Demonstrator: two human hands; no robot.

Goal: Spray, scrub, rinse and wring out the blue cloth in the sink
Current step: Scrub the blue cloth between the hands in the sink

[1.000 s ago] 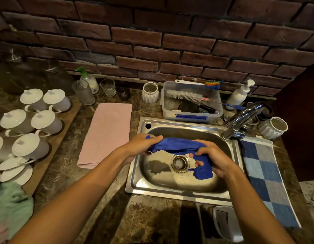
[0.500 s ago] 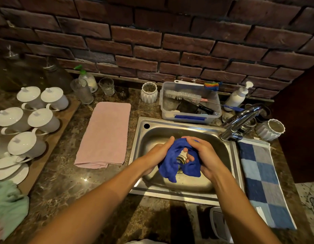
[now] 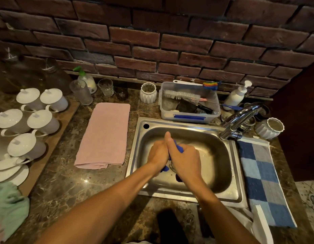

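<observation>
The blue cloth (image 3: 179, 149) is bunched between both hands over the middle of the steel sink (image 3: 223, 164). Only small blue bits show: one above my right knuckles and two below the hands near the drain. My left hand (image 3: 157, 153) and my right hand (image 3: 185, 160) are pressed tightly together, both closed around the cloth. The drain is mostly hidden under my hands. The chrome tap (image 3: 240, 118) stands at the sink's back right corner, with no water visible from it.
A pink towel (image 3: 105, 134) lies left of the sink, a blue checked towel (image 3: 260, 180) on the right. A clear tub of brushes (image 3: 188, 105) sits behind the sink, with a white pump bottle (image 3: 236, 95) beside it. White lidded cups (image 3: 29, 120) fill the left counter.
My hands have come together from holding the cloth stretched out. The cloth went from spread, to hanging in folds, to squeezed almost out of sight between my fists.
</observation>
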